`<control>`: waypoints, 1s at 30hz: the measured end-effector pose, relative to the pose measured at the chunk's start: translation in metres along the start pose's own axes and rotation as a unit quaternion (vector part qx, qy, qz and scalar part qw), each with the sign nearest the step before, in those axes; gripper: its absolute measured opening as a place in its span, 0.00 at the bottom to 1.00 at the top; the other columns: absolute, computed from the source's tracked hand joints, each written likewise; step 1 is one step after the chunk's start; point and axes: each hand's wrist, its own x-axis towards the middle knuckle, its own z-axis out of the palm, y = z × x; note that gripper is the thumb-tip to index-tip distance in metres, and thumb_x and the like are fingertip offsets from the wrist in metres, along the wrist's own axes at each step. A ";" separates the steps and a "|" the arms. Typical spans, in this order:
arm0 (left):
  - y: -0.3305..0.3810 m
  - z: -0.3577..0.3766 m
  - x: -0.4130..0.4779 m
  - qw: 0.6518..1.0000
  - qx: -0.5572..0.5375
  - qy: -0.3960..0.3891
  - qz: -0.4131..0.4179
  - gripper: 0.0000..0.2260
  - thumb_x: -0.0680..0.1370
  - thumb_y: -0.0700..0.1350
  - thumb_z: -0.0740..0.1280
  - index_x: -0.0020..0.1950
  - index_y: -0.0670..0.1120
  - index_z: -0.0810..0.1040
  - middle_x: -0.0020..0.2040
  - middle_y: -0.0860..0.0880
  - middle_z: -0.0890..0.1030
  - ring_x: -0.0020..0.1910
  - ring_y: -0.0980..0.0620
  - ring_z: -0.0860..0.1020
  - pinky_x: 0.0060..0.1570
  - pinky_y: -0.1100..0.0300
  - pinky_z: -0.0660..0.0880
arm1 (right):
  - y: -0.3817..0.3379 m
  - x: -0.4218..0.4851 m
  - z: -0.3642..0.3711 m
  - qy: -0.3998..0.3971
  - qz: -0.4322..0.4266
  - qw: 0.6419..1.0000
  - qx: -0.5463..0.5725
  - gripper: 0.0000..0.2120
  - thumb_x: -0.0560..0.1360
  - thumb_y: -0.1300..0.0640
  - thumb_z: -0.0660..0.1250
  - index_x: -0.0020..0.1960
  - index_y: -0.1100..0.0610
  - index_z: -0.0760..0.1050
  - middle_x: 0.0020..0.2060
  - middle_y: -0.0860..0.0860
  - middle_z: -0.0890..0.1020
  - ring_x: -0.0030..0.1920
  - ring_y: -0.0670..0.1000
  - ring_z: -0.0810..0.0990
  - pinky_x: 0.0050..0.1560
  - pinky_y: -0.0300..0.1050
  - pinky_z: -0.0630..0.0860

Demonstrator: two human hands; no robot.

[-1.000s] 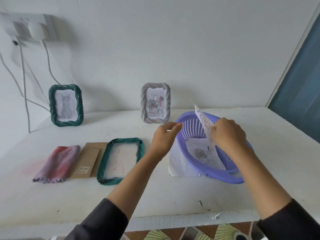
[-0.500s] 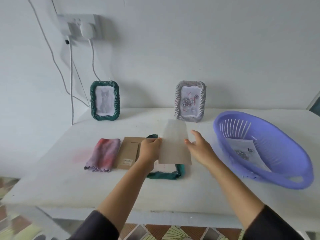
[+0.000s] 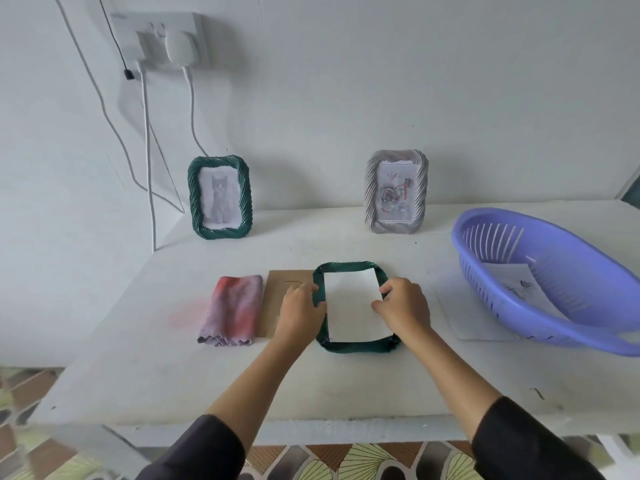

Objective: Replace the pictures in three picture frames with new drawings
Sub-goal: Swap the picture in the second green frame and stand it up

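1. Looking down at the tabletop (image 3: pixel 346 382), I see the green frame (image 3: pixel 358 348) lying flat and face down in the middle, with a white sheet (image 3: pixel 353 306) resting blank side up inside its opening.
2. The sheet's long axis runs away from me and tilts a little out of line with the frame: its near right corner sits over the frame's rim, so it looks not fully seated.
3. My left hand (image 3: pixel 299 311) rests on the frame's left rail with its fingers curled onto the rim; I cannot tell whether they pinch it or only press.
4. My right hand (image 3: pixel 403 308) is on the opposite side, fingers bent and close together, tips touching the sheet's right edge. It is the hand nearer to the skewed corner.
5. So the sheet lies between the two hands, inward from both sets of fingers, and I judge the next nudge should come from the right, pushing left and turning the sheet square.
6. The brown backing board (image 3: pixel 282 289) lies just left of the frame, partly under my left hand, ready to go on afterwards.
7. A folded cloth (image 3: pixel 232 310) lies beside the board.
8. Two other frames stand against the wall: a green one (image 3: pixel 220 197) and a grey one (image 3: pixel 396 192). The purple basket (image 3: pixel 588 258) on the right holds more drawings.
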 end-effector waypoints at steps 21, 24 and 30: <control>0.000 0.008 0.012 0.997 0.064 -0.042 -0.014 0.16 0.76 0.48 0.66 0.63 0.47 0.75 0.60 0.43 0.73 0.63 0.43 0.70 0.63 0.52 0.68 | 0.035 0.018 -0.005 -0.105 -0.095 0.990 -0.002 0.15 0.70 0.48 0.70 0.57 0.45 0.78 0.55 0.50 0.73 0.57 0.51 0.73 0.58 0.47 0.67; -0.001 0.009 0.013 0.997 0.068 -0.045 -0.014 0.16 0.76 0.48 0.66 0.63 0.47 0.75 0.60 0.43 0.74 0.63 0.43 0.70 0.63 0.52 0.68 | 0.037 0.020 -0.003 -0.103 -0.099 0.990 0.000 0.15 0.70 0.48 0.70 0.57 0.45 0.78 0.55 0.50 0.73 0.57 0.51 0.73 0.57 0.47 0.67; 0.004 -0.005 0.006 0.987 -0.034 0.152 -0.045 0.10 0.75 0.39 0.62 0.52 0.40 0.80 0.51 0.40 0.79 0.53 0.43 0.74 0.48 0.56 0.71 | 0.038 0.021 -0.004 -0.108 -0.097 0.989 0.006 0.14 0.70 0.47 0.70 0.56 0.43 0.78 0.57 0.50 0.73 0.58 0.51 0.73 0.59 0.47 0.67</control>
